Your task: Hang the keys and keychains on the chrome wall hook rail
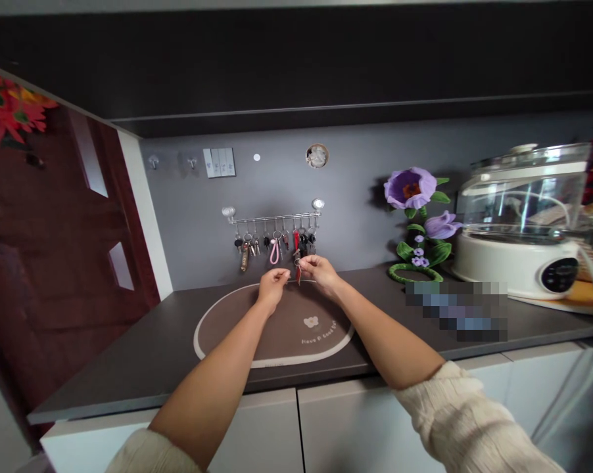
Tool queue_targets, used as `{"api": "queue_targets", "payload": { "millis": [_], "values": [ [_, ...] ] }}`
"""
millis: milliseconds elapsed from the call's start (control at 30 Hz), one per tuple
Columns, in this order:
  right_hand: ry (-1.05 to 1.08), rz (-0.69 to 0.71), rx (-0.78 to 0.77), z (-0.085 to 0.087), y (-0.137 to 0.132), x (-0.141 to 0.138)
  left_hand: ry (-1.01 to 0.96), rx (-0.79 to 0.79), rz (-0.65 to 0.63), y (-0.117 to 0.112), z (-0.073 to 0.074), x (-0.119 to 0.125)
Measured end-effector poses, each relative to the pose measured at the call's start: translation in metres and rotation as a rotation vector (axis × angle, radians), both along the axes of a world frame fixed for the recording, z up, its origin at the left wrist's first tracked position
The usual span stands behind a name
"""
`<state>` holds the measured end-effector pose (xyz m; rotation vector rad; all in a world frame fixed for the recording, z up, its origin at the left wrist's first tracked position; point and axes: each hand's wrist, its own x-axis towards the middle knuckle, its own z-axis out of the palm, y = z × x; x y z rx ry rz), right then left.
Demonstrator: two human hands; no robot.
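My right hand (pixel 321 272) pinches a small bunch of keys (pixel 298 272) with a reddish tag, just below a metal hook rail (pixel 277 218) on the grey wall. Close beside it on the left, the fingers of my left hand (pixel 273 286) are pressed together; whatever lies between them is too small to make out. Several key sets hang from the rail, among them one with a pink loop strap (pixel 274 251), one with a brown tag (pixel 244 257) and one with a red fob (pixel 296 240). Both hands are above the brown mat (pixel 277 332).
The mat lies on a dark countertop (pixel 143 348) over white cabinets. To the right stand a purple knitted flower (pixel 409 189) and a white appliance with a clear top (pixel 516 259). A dark cabinet (pixel 296 66) overhangs the counter. A reddish-brown door (pixel 64 263) is at left.
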<state>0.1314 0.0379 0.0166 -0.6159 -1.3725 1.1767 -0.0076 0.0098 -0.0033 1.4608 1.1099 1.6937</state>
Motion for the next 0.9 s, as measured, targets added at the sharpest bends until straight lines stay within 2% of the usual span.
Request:
{"api": "queue_targets", "payload": {
  "millis": [300, 600, 900],
  "values": [
    [0.071, -0.151, 0.005, 0.039, 0.008, 0.025, -0.015, -0.044, -0.001, -0.001, -0.001, 0.001],
    [0.127, -0.374, -0.13, 0.082, 0.028, 0.033, 0.046, -0.056, 0.029, -0.003, 0.0, 0.002],
    [0.07, -0.446, -0.199, 0.094, 0.038, 0.029, 0.049, -0.041, 0.032, 0.001, -0.003, 0.0]
  ]
}}
